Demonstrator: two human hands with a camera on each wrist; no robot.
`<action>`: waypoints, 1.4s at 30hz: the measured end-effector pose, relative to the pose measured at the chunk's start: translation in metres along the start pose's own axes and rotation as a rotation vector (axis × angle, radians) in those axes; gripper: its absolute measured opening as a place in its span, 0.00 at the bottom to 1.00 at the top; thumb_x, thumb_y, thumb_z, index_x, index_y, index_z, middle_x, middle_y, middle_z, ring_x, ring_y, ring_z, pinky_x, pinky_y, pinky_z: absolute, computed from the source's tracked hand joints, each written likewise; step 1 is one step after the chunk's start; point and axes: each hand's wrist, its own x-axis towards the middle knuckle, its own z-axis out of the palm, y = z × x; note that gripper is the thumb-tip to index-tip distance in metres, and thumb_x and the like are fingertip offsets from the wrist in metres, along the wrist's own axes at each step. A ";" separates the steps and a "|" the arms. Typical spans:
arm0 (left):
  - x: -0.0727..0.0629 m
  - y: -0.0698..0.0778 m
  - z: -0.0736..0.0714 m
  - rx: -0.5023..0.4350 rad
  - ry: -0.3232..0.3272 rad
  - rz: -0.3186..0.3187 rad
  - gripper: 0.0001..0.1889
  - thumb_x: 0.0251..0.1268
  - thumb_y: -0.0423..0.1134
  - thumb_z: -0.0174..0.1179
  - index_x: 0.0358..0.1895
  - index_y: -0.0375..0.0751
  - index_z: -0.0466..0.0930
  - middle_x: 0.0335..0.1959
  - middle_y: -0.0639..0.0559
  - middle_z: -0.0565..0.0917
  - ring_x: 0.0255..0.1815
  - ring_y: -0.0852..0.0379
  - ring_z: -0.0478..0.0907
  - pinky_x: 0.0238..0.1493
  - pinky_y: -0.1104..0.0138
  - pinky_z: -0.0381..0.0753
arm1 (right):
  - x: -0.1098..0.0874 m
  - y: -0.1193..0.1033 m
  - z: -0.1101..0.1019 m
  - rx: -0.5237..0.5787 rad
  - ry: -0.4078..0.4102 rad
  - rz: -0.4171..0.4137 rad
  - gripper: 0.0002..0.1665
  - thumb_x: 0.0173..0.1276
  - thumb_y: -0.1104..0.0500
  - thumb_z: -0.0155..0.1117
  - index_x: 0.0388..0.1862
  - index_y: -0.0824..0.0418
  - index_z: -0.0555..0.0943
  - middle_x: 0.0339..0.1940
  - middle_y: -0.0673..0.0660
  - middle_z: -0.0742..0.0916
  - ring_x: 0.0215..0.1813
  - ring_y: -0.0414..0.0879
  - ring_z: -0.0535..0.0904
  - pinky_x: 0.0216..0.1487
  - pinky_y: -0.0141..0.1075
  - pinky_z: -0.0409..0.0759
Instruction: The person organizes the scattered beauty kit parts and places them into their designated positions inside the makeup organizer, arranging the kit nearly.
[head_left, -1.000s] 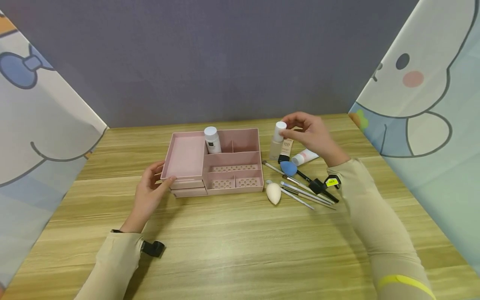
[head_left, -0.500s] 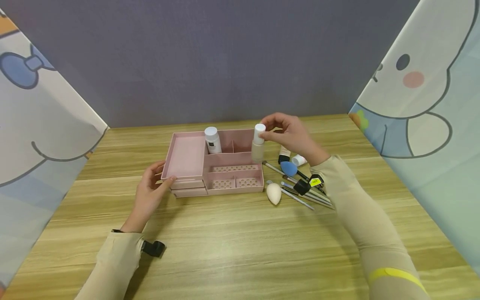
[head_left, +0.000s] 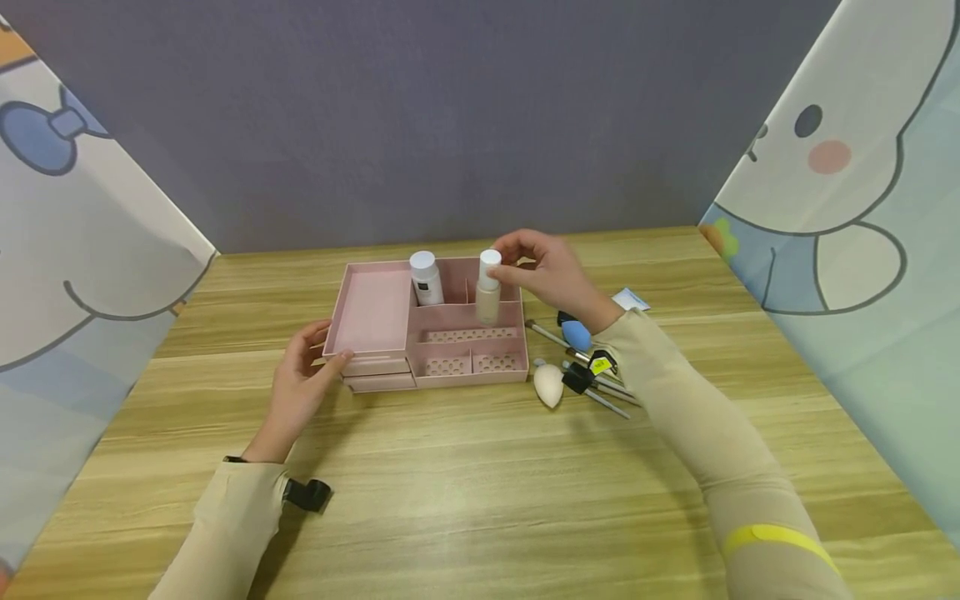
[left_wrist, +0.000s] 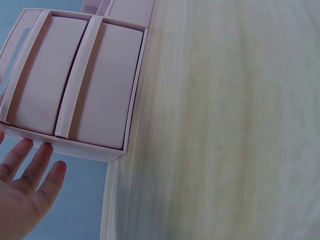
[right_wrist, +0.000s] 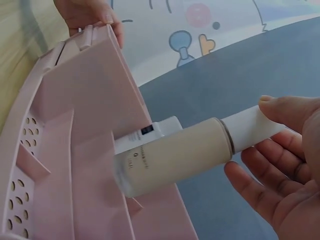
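Note:
My right hand point(head_left: 551, 271) pinches the white cap of a foundation bottle point(head_left: 488, 302), a frosted bottle with beige liquid. The bottle is over the rear right compartment of the pink makeup organizer point(head_left: 467, 382); in the right wrist view it leans, its base overlapping the dividers. My left hand point(head_left: 296, 387) holds the organizer's front left corner, thumb on the tray's edge and fingers point(left_wrist: 52, 182) along its side, by the two drawers point(left_wrist: 107, 85). A white bottle with a dark label point(head_left: 426, 282) stands upright in the compartment beside the tray.
On the table right of the organizer lie a cream makeup sponge point(head_left: 548, 386), a blue sponge point(head_left: 576, 336) and several makeup brushes point(head_left: 546, 333). A white tube point(head_left: 631, 300) lies behind them, partly covered by my right forearm. A grey wall panel point(head_left: 450, 125) rises behind.
My right hand has carried the foundation bottle leftward from beside the tubes to over the organizer's rear right compartment. The left hand stays at the corner.

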 end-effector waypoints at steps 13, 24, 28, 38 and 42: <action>0.000 0.000 -0.001 0.012 0.011 0.005 0.27 0.70 0.30 0.60 0.70 0.33 0.64 0.56 0.45 0.74 0.52 0.64 0.73 0.48 0.78 0.74 | 0.013 0.005 0.024 0.028 0.066 -0.006 0.14 0.63 0.68 0.71 0.46 0.72 0.81 0.39 0.60 0.86 0.41 0.46 0.81 0.46 0.36 0.80; 0.000 -0.001 -0.001 0.018 0.005 -0.007 0.27 0.70 0.31 0.60 0.70 0.33 0.64 0.57 0.43 0.74 0.53 0.64 0.72 0.49 0.78 0.73 | 0.025 0.009 0.032 0.038 0.098 -0.026 0.15 0.64 0.67 0.70 0.48 0.71 0.81 0.40 0.62 0.86 0.41 0.45 0.81 0.49 0.44 0.80; 0.001 -0.001 0.000 0.010 0.001 0.004 0.27 0.70 0.30 0.60 0.70 0.33 0.64 0.58 0.41 0.74 0.53 0.64 0.73 0.48 0.79 0.74 | 0.030 0.008 0.031 0.020 0.110 -0.040 0.14 0.64 0.67 0.70 0.48 0.71 0.82 0.40 0.63 0.86 0.41 0.47 0.81 0.48 0.43 0.80; 0.002 0.000 0.002 0.010 0.011 0.005 0.27 0.70 0.29 0.60 0.69 0.32 0.64 0.57 0.40 0.74 0.52 0.65 0.73 0.47 0.78 0.74 | 0.038 0.009 0.033 -0.022 0.120 -0.015 0.15 0.65 0.66 0.71 0.49 0.70 0.81 0.42 0.62 0.86 0.45 0.49 0.81 0.50 0.37 0.79; 0.000 -0.001 0.001 0.011 0.014 0.001 0.27 0.69 0.29 0.60 0.69 0.32 0.64 0.57 0.40 0.74 0.52 0.64 0.73 0.48 0.78 0.74 | 0.041 0.012 0.037 -0.038 0.128 -0.007 0.15 0.65 0.67 0.71 0.48 0.71 0.81 0.43 0.63 0.86 0.45 0.51 0.81 0.50 0.40 0.79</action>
